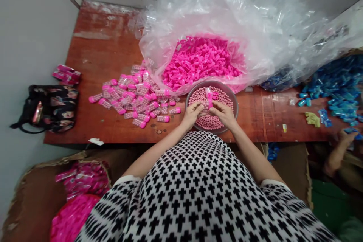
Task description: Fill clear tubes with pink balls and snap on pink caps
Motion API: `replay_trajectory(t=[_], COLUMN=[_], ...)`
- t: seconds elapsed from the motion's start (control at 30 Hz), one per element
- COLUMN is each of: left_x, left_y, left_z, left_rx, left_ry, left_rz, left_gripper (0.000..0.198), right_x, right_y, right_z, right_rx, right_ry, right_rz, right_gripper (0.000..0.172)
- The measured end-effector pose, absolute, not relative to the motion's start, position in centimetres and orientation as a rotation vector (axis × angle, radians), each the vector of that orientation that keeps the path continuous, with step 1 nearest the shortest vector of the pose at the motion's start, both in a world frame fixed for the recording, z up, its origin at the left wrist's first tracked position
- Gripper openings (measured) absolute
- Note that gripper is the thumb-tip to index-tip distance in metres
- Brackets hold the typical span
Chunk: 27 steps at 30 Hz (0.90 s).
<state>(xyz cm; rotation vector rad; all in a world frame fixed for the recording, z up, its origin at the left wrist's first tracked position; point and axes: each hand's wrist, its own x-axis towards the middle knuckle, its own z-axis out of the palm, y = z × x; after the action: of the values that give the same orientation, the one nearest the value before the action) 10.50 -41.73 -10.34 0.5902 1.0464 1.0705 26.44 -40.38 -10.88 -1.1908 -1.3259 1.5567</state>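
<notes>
Over a grey bowl (pixel 236 111) of small pink balls (pixel 210 123), my two hands meet with their fingers closed. My left hand (pixel 194 113) grips a small clear bottle (pixel 203 106) that seems to hold pink balls. My right hand (pixel 225 114) pinches a bright pink plastic cap (pixel 210 102) at the bottle's right end; whether the cap sits on the bottle I cannot tell. Another small clear and pink piece shows just above the fingers. Left of the bowl lies a heap of filled bottles with pink caps (pixel 138 98).
Behind the bowl, a large plastic bag (pixel 249 41) lies open with many pink caps (pixel 198 58). Blue pieces (pixel 337 83) are heaped at right, near another person's hand (pixel 343 141). A black patterned bag (pixel 61 107) and pink packets (pixel 67 74) sit at left. Below stands a carton (pixel 31 193).
</notes>
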Motion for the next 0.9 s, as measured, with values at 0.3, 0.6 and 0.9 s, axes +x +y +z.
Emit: replay_trajectory(t=[0.3,0.6,0.9], left_x=[9.2,8.9,8.4], left_y=[-41.7,-42.2,-42.2], left_z=[-12.0,-11.4,-9.9], left_rx=[1.214,1.525,1.836], left_ry=[1.268,1.326,1.328], left_rz=[1.033,1.077,0.878], left_gripper=[0.034,0.029,0.025], right_x=[28.2,26.5,26.8], right_y=[-38.7,-39.5,-40.3], right_z=[-8.6,-7.0,-7.8], right_rx=[-1.209,-1.268,-1.232], right_ry=[-1.87,-2.537,-2.649], right_rz=[0.836,0.492,0.582], right_gripper=[0.031,0.033,0.035])
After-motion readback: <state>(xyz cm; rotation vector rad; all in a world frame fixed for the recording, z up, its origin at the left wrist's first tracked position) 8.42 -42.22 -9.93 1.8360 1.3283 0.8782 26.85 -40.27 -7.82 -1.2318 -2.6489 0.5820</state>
